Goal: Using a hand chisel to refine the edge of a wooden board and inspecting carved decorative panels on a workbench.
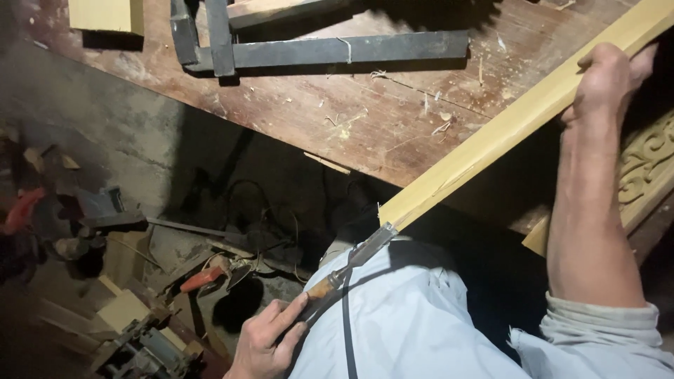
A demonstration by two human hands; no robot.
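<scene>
Gripped in the left hand [263,340], at seven o'clock in the view, is one chisel [351,267]: fingers wrap its wooden handle, forefinger laid along it, and the dark steel blade runs up toward one o'clock until its tip meets the near end of a pale wooden strip [505,130]. That single strip slants from the middle of the view up to the two o'clock corner, lying across the edge of a brown workbench [337,112]. The right hand [607,81], at two o'clock, is clenched over the strip's upper stretch, fingers curled over its top edge; the bare forearm drops straight down to a rolled pale sleeve at five o'clock. Under the chisel sits the person's knee in light cloth.

On the bench at twelve o'clock lies one dark metal clamp [316,49], with one pale wooden block [105,14] at eleven o'clock, and shavings scattered between. One carved wooden panel [646,165] shows at three o'clock. Tools and offcuts clutter the floor at eight o'clock, too dim to count.
</scene>
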